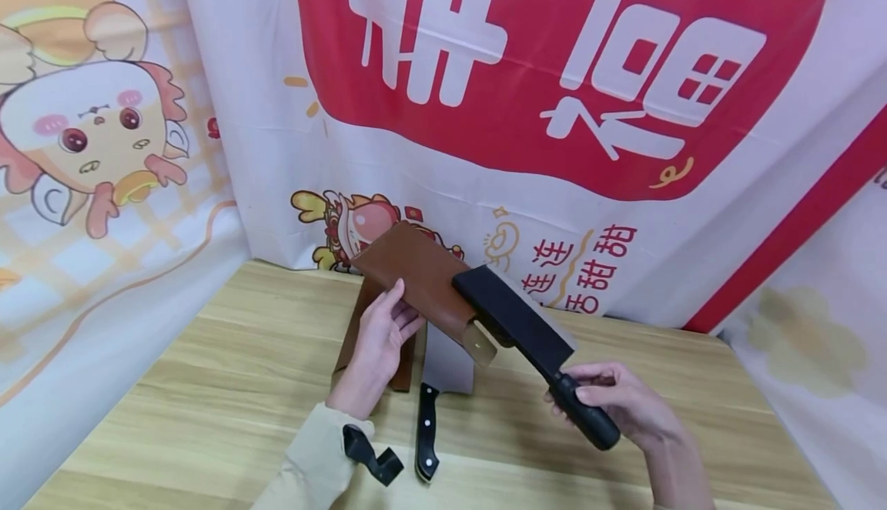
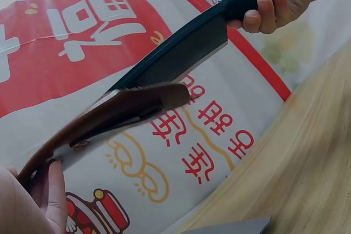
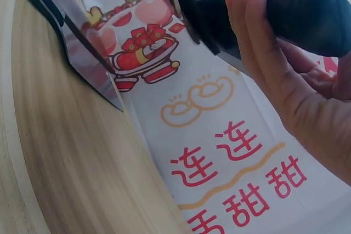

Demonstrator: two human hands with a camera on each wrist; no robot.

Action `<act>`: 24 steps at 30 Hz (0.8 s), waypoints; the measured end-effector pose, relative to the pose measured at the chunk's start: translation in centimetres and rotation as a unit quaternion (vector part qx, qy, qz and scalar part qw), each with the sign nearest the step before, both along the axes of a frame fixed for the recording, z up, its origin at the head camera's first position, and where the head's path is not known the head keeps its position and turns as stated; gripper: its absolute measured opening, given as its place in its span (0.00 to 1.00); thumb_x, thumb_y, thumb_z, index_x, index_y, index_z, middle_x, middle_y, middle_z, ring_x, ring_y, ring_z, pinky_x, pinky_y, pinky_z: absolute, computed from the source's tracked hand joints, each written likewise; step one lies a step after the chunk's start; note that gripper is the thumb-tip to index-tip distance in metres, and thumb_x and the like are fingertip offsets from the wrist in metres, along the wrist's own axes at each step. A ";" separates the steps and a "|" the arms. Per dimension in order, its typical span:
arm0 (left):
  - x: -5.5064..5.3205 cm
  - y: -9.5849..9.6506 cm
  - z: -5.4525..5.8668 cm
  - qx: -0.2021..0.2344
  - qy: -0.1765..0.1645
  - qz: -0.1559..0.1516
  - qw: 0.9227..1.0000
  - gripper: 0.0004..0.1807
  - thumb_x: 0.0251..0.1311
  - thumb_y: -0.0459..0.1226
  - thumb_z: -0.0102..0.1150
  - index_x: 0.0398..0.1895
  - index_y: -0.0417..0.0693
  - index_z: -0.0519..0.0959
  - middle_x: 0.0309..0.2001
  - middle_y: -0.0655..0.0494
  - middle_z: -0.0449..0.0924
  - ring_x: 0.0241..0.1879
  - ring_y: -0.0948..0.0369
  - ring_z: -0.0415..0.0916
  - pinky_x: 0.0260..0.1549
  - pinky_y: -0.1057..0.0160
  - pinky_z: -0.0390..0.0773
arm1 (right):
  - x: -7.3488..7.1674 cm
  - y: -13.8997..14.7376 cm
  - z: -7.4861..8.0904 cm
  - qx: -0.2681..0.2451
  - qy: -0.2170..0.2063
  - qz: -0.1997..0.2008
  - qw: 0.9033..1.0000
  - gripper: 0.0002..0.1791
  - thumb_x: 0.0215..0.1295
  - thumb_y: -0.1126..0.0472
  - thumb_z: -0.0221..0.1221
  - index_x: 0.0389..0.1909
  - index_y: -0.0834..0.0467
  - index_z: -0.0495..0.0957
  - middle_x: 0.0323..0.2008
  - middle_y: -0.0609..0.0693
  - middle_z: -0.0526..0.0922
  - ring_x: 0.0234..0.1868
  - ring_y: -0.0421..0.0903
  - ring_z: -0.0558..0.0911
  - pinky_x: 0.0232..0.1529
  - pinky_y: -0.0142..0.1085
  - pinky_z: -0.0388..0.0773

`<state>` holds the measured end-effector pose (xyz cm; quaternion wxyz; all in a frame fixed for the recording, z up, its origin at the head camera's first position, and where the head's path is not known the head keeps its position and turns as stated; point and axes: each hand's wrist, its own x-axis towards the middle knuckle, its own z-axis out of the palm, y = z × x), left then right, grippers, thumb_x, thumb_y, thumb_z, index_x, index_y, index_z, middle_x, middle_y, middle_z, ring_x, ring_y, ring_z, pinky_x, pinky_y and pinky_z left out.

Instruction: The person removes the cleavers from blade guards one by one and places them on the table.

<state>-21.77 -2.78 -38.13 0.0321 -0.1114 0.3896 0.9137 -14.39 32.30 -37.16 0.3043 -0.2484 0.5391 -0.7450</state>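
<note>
My left hand (image 1: 381, 333) holds up a brown leather knife sheath (image 1: 416, 271), thumb on its near face and fingers beneath. My right hand (image 1: 620, 402) grips the black handle of a cleaver (image 1: 523, 321) with a dark blade, tilted down to the right. The front of that blade overlaps the sheath near its strap end in the head view; in the left wrist view it runs behind the sheath's (image 2: 104, 113) upper edge. On the table below lies a second cleaver (image 1: 446, 360) with a shiny blade and riveted black handle. A second brown sheath (image 1: 403, 371) is partly hidden under my left hand.
The wood-grain table (image 1: 208, 394) ends at the back against a white printed cloth (image 1: 430, 148) with a large red panel. Another patterned cloth (image 1: 208, 209) hangs at the left. A black bracket (image 1: 370, 456) sits on my left wrist.
</note>
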 end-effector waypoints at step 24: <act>0.9 2.5 -1.7 -0.084 0.009 -0.104 0.991 0.25 0.77 0.47 0.56 0.64 0.37 0.76 0.46 0.52 0.85 0.42 0.59 0.83 0.41 0.64 0.82 | -0.2 0.6 0.0 -0.005 0.005 -0.133 0.991 0.24 0.82 0.72 0.40 0.57 0.57 0.85 0.52 0.58 0.87 0.53 0.48 0.87 0.57 0.37 0.82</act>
